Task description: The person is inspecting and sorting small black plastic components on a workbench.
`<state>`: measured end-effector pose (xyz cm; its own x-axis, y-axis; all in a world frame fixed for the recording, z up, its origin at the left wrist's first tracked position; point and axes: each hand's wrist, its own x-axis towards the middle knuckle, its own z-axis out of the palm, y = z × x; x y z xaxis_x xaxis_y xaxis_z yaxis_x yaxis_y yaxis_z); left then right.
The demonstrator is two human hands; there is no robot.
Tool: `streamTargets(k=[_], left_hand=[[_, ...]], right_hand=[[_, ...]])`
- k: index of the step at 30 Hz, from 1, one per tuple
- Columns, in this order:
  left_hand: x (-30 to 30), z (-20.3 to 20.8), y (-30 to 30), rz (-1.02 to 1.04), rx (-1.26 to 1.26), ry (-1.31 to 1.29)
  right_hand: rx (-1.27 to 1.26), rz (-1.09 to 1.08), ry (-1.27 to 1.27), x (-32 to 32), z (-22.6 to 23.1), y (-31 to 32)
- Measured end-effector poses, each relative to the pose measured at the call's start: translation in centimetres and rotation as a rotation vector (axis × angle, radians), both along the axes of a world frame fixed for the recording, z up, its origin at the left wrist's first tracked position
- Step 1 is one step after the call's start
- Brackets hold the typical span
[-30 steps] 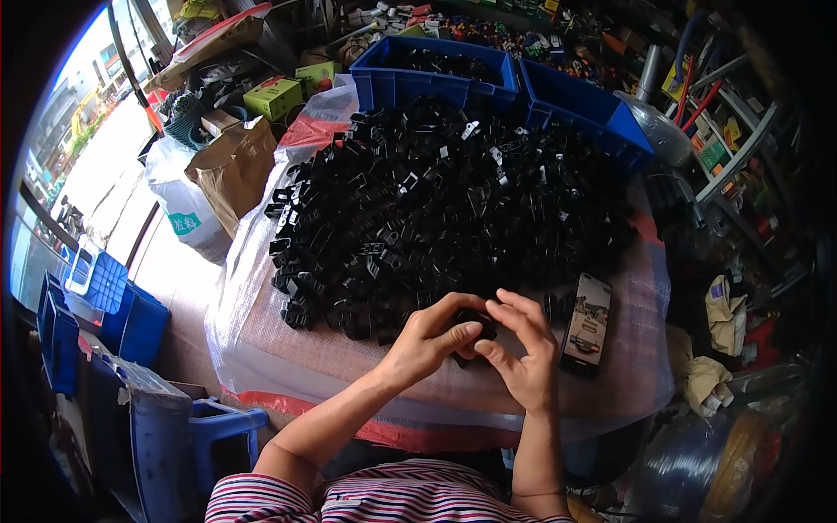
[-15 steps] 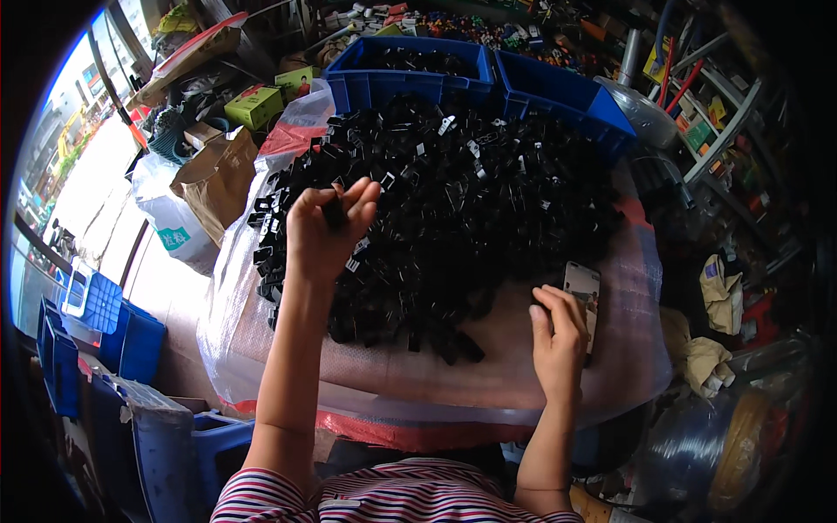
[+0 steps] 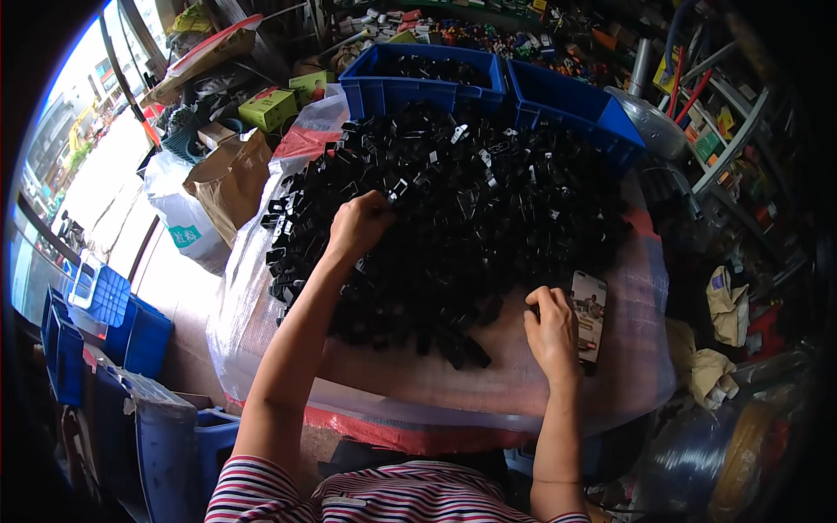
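Observation:
A wide heap of small black parts [image 3: 453, 235], some with shiny metal faces, covers most of the work surface. My left hand [image 3: 357, 227] reaches into the left side of this heap. Its fingers are curled down among the dark pieces, and what they grip is hidden. Lower right, beside the heap, my right hand [image 3: 551, 333] is closed, with thumb and fingertips bent together towards the parts; anything between them is too dark to make out. Right next to that hand lies a phone [image 3: 589, 318] with a lit screen.
Two blue bins [image 3: 427, 98] stand behind the heap; the left one holds black parts. Translucent sheeting [image 3: 418, 397] covers the work surface. Paper bag [image 3: 231, 179], white bag [image 3: 183, 213] and blue crates [image 3: 144, 336] are at left. Wrapped rolls [image 3: 706, 453] sit lower right.
My left hand has moved down and right onto the heap, its raised fingers now curled in. The right hand has shifted slightly off the phone, uncovering its screen. The whole view has shifted a little.

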<state>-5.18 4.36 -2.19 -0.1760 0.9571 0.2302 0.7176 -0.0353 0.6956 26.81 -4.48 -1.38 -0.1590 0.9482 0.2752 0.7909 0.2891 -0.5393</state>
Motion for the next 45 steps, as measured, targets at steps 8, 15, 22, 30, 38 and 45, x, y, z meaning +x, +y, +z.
streamTargets(k=[8, 15, 22, 30, 38, 45], left_hand=[[7.7, 5.1, -8.3, -0.432, -0.254, -0.713], [9.7, 5.0, -12.1, -0.647, -0.405, -1.290], [10.9, 2.8, -13.0, -0.472, -0.154, -1.167], [10.7, 2.1, -13.2, -0.585, -0.093, -1.083], [9.9, 2.0, -13.3, -0.581, -0.161, -1.102], [11.3, 2.9, -13.7, -0.443, -0.071, -1.107]], right_hand=[[-0.128, 0.432, 1.148, -2.0, 3.7, -2.3], [-0.096, 0.265, 1.128, -3.5, 2.0, -3.7], [0.091, 0.239, 0.680, -3.9, 2.8, -4.2], [0.247, 0.240, 0.569, -4.7, 2.1, -4.0], [0.270, 0.255, 0.505, -4.9, 2.3, -4.0], [0.354, 0.226, 0.445, -5.9, 0.7, -4.4]])
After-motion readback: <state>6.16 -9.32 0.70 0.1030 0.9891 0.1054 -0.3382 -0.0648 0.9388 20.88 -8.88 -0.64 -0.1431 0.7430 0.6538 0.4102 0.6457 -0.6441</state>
